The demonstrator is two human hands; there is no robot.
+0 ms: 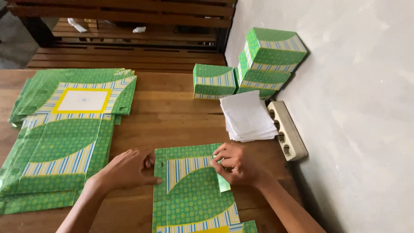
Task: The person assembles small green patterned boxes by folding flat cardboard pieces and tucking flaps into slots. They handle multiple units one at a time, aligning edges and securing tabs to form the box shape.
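A flat green patterned cardboard box blank (189, 194) with blue-and-yellow stripes lies on the wooden table (172, 112) in front of me. My left hand (129, 167) presses down on the blank's upper left edge, fingers curled against it. At the upper right corner my right hand (235, 163) pinches a small green side flap and bends it up. Both forearms reach in from the bottom of the view.
A stack of unfolded green blanks (64, 133) covers the table's left side. Three folded green boxes (254, 64) stand stacked at the back right against the grey wall. A pile of white paper sheets (248, 116) lies beside a beige power strip (286, 129). Wooden benches stand behind.
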